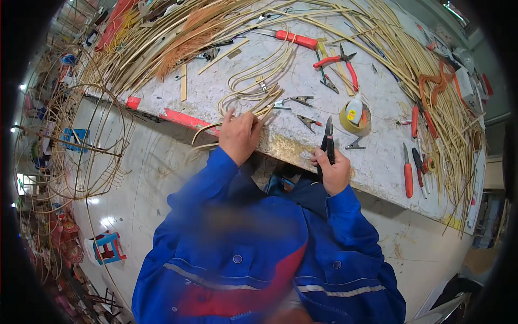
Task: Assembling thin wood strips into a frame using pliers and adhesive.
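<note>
My left hand (238, 136) is at the table's near edge, its fingers closed on a bundle of bent cane strips (245, 93). The strips loop away over the table, and their loose ends stick out past the edge to the left of the hand. A small metal clip (261, 83) grips them farther up. In my right hand (333, 170) is a pair of black-handled pliers (329, 129), held upright with the dark pointed jaws facing away from me. Several black spring clamps (308, 122) lie between the two hands and beyond them.
Red-handled pliers (340, 66) and a red-handled knife (295, 39) lie farther back. A small white bottle (354, 110) stands in a tape roll (349, 125). Long cane strips (388, 43) curve along the far and right edges. A wire-like cane frame (102, 146) stands at left.
</note>
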Motion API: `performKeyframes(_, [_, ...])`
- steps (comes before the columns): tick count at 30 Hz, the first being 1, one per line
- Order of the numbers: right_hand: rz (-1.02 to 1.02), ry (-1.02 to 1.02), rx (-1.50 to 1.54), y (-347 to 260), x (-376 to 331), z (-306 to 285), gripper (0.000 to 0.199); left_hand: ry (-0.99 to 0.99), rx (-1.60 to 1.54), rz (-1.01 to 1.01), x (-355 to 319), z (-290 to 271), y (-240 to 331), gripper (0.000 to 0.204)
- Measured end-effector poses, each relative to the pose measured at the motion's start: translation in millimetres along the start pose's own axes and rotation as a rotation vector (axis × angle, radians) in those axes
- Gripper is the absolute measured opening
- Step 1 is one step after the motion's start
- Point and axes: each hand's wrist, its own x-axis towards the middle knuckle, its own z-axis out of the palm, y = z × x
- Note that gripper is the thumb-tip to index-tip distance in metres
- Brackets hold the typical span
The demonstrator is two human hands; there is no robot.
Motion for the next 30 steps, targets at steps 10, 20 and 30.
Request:
performKeyframes(10, [-0.012, 0.019, -0.047, 1, -1, 0, 0.026, -0.002, 0.111, 0.082, 13, 4, 3, 0.012])
performKeyframes(20, [-0.014, 0.011, -0.043, 0, -1, -1, 0.029, -0.041, -0.202, -0.035, 21, 13, -16, 0.010])
performKeyframes(30, [-0.022, -0.010, -0.027, 4, -1, -2, 0.030, 0.120, -0.018, 0.150, 30, 12, -3, 0.013])
